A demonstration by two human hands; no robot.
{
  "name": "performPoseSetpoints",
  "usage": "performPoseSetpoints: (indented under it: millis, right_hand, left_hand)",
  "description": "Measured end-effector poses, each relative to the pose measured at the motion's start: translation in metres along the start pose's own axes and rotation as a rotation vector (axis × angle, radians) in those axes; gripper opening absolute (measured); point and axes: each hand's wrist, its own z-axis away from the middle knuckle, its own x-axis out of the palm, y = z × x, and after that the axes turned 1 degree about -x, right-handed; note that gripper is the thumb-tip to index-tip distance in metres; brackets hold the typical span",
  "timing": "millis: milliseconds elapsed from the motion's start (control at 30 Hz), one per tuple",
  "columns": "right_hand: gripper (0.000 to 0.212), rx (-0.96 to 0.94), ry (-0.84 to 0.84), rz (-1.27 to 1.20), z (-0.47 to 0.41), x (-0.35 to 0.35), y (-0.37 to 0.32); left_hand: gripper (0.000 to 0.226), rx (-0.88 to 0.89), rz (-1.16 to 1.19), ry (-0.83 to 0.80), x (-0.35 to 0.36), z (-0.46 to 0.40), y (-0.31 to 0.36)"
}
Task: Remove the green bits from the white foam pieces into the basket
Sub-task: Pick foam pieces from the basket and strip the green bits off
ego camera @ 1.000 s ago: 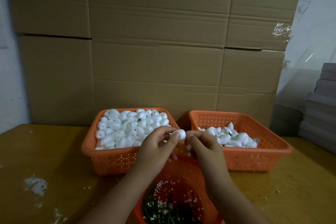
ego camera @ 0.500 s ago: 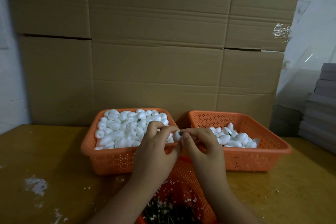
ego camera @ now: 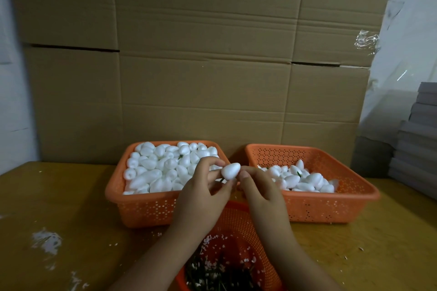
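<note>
Cardboard backdrop; left hand (ego camera: 203, 192) pinches foam egg (ego camera: 230, 171), right hand (ego camera: 259, 190) fingers curled beside it, grip unclear; pull stem toward 6 o'clock basket (ego camera: 238, 220).

White foam egg (ego camera: 230, 170) held above the round basket (ego camera: 238, 222)

Egg-shaped, tip toward 2 o'clock. The orange mesh basket at 6 o'clock holds dark green bits (ego camera: 220, 275) and white crumbs.

Table (ego camera: 71, 208) bears 3 orange baskets (ego camera: 146, 208).
</note>
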Motion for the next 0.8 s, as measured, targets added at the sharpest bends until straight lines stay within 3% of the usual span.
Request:
performPoseSetpoints:
  millis: [133,300,467,633,733,800]
  right_hand:
    - [0.014,-0.086,0.001,0.055,0.003,0.002,0.0]
    - [0.014,-0.118,-0.028,0.113,0.003,0.002,-0.001]
    - [0.012,-0.151,0.08,0.226,-0.009,-0.012,-0.006]
    - [0.004,-0.154,0.222,0.408,-0.028,-0.041,-0.012]
    - [0.012,-0.069,0.306,0.364,-0.035,-0.057,-0.01]
    - [0.036,0.029,0.359,0.307,-0.038,-0.064,-0.006]
  left_hand:
    - [0.02,0.05,-0.157,-0.023,0.0,0.001,0.002]
    - [0.021,0.185,-0.387,0.071,0.0,0.003,0.006]
    - [0.033,0.293,-0.601,0.048,-0.005,0.008,0.014]
    - [0.017,0.276,-0.609,0.061,-0.013,0.0,0.02]
    - [0.014,0.213,-0.591,0.144,-0.023,-0.01,0.026]
    - [0.016,0.145,-0.601,0.174,-0.032,-0.015,0.024]
